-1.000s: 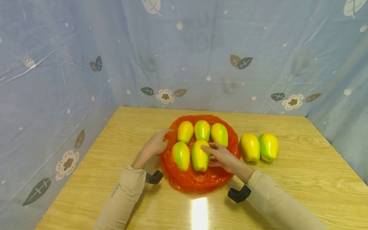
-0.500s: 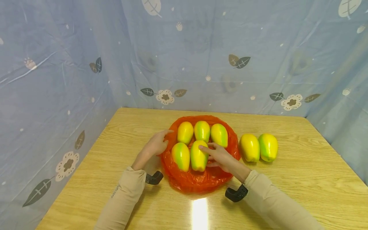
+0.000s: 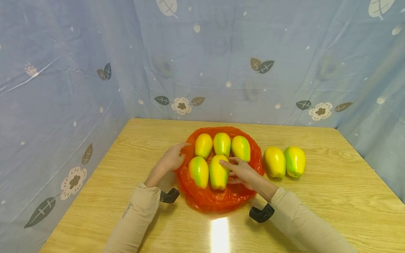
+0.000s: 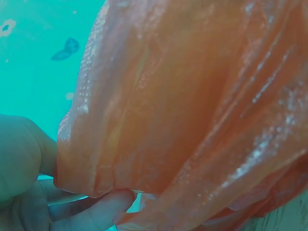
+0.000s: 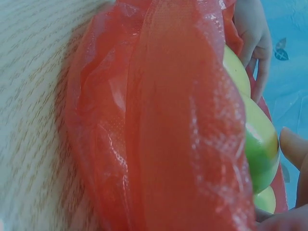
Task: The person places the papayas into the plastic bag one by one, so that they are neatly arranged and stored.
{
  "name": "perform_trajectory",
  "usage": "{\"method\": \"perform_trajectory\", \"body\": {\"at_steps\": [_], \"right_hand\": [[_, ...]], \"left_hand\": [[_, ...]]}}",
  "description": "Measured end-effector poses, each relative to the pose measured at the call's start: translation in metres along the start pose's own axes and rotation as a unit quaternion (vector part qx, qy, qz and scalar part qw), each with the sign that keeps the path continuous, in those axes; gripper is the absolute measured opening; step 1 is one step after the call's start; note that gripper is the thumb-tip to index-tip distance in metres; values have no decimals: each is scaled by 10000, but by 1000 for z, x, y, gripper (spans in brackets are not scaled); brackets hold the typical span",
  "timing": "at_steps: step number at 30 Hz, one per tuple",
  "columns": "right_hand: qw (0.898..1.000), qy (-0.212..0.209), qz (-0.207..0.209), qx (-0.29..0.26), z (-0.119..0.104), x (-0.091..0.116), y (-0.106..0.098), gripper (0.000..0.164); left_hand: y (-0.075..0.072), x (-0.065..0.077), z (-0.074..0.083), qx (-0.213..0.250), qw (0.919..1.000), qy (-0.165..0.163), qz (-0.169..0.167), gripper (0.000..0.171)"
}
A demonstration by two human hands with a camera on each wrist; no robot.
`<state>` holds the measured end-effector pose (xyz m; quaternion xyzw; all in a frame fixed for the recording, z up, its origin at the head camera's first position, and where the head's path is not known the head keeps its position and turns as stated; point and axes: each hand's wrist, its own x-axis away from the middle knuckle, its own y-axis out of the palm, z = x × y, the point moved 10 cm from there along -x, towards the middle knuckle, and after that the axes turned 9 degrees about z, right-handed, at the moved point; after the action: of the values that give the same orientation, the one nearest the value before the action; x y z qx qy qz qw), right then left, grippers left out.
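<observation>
The right hand (image 3: 246, 174), thumb and fingers round a glossy yellow-green oval fruit (image 3: 218, 177) inside the red plastic bag (image 3: 216, 203), has nudged it slightly leftward, tightening the row; the left hand (image 3: 171, 160) seemingly pinches the bag.

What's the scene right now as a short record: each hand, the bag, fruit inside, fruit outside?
Left hand: holds the left edge of the red bag
Right hand: thumb on the near-row right fruit, fingers at its right side
Bag: open upward, on the wooden table
Fruit inside: five; three far-row fruits, two near-row
Fruit outside: two paired fruits on the table, right of the bag
</observation>
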<state>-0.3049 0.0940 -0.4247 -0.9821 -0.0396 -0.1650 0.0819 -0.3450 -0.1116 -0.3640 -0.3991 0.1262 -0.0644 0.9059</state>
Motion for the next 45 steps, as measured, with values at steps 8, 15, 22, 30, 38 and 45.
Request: {"method": "perform_trajectory", "body": {"at_steps": [8, 15, 22, 30, 38, 45], "right_hand": [[9999, -70, -36, 84, 0, 0, -7, 73], [10000, -53, -31, 37, -3, 1, -21, 69], [9999, -114, -54, 58, -11, 5, -37, 72], [9996, -153, -135, 197, -17, 11, -47, 69], [9987, -345, -361, 69, -26, 15, -58, 65], [9986, -385, -360, -11, -32, 19, -77, 71]], "left_hand": [[1, 0, 0, 6, 10000, -12, -43, 48], [1, -1, 0, -70, 10000, 8, -42, 47], [-1, -1, 0, -150, 9999, 76, 8, 47], [0, -1, -2, -157, 9999, 21, -30, 46], [1, 0, -1, -77, 10000, 0, -61, 47], [2, -1, -1, -52, 10000, -19, -75, 47]]}}
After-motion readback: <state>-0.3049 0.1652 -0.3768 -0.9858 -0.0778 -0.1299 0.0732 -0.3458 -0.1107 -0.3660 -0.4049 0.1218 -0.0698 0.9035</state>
